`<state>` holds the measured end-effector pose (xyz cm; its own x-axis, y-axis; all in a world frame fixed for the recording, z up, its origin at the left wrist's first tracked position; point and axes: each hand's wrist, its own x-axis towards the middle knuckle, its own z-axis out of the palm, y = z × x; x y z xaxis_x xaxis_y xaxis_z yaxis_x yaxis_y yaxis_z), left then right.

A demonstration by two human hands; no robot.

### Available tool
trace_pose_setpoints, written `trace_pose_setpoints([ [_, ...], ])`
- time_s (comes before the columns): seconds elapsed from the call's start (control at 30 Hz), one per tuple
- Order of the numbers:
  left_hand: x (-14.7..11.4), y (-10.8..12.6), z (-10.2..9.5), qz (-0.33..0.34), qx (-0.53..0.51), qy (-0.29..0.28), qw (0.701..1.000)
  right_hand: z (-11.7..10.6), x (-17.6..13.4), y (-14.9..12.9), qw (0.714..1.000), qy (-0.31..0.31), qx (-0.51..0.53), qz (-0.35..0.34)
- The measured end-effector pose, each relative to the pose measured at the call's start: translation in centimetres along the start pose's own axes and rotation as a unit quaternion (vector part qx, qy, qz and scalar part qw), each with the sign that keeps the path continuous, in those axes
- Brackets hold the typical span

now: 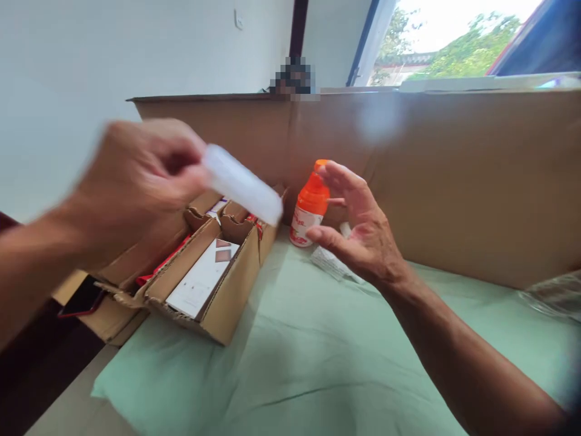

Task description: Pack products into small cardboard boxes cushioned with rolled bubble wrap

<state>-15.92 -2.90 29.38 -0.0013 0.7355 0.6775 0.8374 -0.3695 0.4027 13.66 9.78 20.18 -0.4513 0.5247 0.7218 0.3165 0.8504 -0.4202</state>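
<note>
A whitish, flat, elongated piece [245,184], blurred by motion, is pinched at one end by my left hand [152,166]. It hangs in the air over the cardboard box. To the right, my right hand [358,224] is held open, its thumb apart from the curved fingers and nothing gripped. Just beyond those fingers stands an orange-topped bottle [313,197] with a white and red label, upright on the green cloth. Whether the fingertips touch the bottle I cannot tell. Partly behind my right hand lies a crumpled white item [333,261].
An open cardboard box [231,297] with compartments holds a white printed carton [202,281] and red packets. Tall cardboard panels [454,175] close off the back. Green cloth [318,357] covers the surface. Clear plastic [551,293] lies at the right edge.
</note>
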Motion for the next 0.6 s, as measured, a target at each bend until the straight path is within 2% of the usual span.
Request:
trace_pose_setpoints([
  [0.03, 0.5, 2.0, 2.6, 0.039, -0.019, -0.036, 0.998, 0.5, 0.6, -1.3, 0.999, -0.019, 0.017, -0.024],
  [0.07, 1.2, 3.2, 4.8, 0.069, -0.062, -0.101, 0.991, 0.9, 1.0, -1.9, 0.999, -0.033, 0.02, -0.033],
  [0.1, 2.0, 3.6, 6.3, 0.059, -0.093, -0.151, 0.982, 1.1, 1.3, -1.8, 0.999, -0.039, 0.009, -0.027],
  [0.13, 2.9, 3.0, 7.1, 0.041, -0.115, -0.168, 0.978, 1.1, 1.3, -0.9, 0.999, -0.032, -0.014, -0.007],
  [0.17, 3.9, 1.6, 7.2, 0.011, -0.117, -0.155, 0.981, 0.9, 1.2, 0.7, 0.998, -0.011, -0.049, 0.025],
  [0.23, 5.8, -2.9, 6.2, -0.076, -0.049, -0.058, 0.994, 0.1, 0.7, 5.2, 0.982, 0.045, -0.148, 0.105],
  [0.27, 6.7, -5.7, 5.5, -0.124, 0.013, -0.02, 0.992, -0.4, 0.2, 7.8, 0.965, 0.06, -0.211, 0.144],
  [0.3, 7.4, -8.6, 4.9, -0.188, 0.088, -0.014, 0.978, -0.8, -0.3, 10.5, 0.944, 0.041, -0.276, 0.176],
  [0.37, 8.5, -13.7, 4.2, -0.264, 0.143, -0.039, 0.953, -1.3, -1.7, 15.2, 0.903, -0.072, -0.349, 0.238],
  [0.43, 9.1, -17.6, 4.6, -0.319, 0.175, -0.091, 0.927, -1.0, -3.2, 18.8, 0.87, -0.202, -0.35, 0.284],
  [0.47, 9.2, -18.9, 5.1, -0.334, 0.181, -0.12, 0.917, -0.5, -4.0, 20.1, 0.858, -0.248, -0.337, 0.297],
  [0.53, 9.2, -20.8, 6.3, -0.341, 0.184, -0.173, 0.905, 0.6, -5.2, 21.9, 0.847, -0.295, -0.324, 0.301],
  [0.6, 9.2, -22.1, 7.4, -0.319, 0.181, -0.206, 0.907, 1.7, -6.0, 22.7, 0.841, -0.309, -0.327, 0.301],
])
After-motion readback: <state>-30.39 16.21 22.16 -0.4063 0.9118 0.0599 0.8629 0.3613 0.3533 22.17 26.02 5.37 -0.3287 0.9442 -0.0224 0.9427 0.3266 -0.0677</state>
